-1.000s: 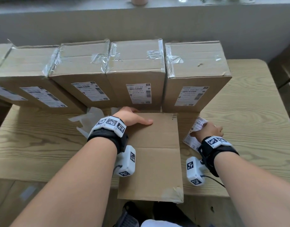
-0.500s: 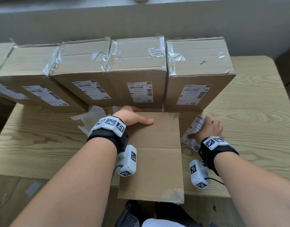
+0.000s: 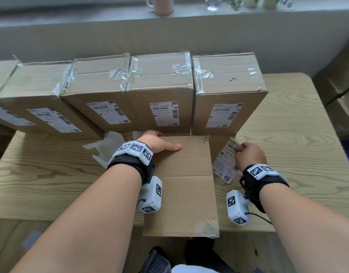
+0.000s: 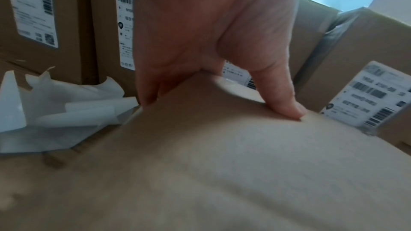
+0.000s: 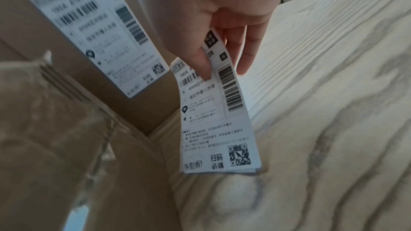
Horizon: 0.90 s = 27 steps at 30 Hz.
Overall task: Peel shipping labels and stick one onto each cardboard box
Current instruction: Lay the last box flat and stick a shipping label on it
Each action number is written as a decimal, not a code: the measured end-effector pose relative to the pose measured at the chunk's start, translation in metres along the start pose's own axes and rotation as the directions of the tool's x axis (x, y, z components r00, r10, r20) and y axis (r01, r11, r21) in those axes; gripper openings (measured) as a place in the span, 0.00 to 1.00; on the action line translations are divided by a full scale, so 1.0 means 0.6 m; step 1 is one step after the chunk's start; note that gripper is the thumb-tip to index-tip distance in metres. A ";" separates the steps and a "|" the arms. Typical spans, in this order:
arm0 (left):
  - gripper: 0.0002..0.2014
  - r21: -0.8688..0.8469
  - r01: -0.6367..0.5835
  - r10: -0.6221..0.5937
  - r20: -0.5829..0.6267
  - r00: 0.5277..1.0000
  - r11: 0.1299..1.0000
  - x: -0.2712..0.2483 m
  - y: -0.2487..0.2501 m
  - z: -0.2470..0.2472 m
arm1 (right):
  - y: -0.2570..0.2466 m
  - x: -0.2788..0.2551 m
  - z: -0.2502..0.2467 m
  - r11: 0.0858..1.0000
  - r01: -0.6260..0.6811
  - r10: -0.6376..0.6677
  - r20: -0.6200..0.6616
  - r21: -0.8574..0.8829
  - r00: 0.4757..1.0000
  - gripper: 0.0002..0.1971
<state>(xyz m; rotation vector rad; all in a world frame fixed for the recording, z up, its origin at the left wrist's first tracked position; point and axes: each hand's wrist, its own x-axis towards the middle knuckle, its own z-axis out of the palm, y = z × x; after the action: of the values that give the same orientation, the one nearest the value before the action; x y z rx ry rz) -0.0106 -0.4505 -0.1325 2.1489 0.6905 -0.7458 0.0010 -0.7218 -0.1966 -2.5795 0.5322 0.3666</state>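
A plain cardboard box lies flat at the table's front with no label on its top face. My left hand grips its far left corner, thumb pressed on top and fingers over the far edge. My right hand pinches the upper end of a thin stack of shipping labels just right of the box. In the right wrist view the labels hang curved from thumb and fingers, their lower edge at the tabletop. Behind stands a row of several taped boxes, each labelled on its front.
Crumpled white backing papers lie left of my left hand, against the row of boxes. The wooden table runs on to the right. The front box overhangs the near edge. A mug stands on the sill beyond.
My right hand has gone from lying on the labels to pinching their upper end and raising it off the table. My left hand stays on the box corner.
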 end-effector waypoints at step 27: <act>0.07 -0.156 -0.402 0.415 0.057 0.908 0.902 -0.154 0.057 -0.029 | -0.125 -0.142 -0.167 0.701 0.196 -0.180 -0.095 0.686 0.979 0.06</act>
<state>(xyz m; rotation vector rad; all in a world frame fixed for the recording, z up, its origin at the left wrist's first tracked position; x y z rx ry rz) -0.0460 -0.4783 -0.0428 2.0219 0.2199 -0.5419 -0.0266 -0.6856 -0.0524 -1.8687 0.3166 0.0391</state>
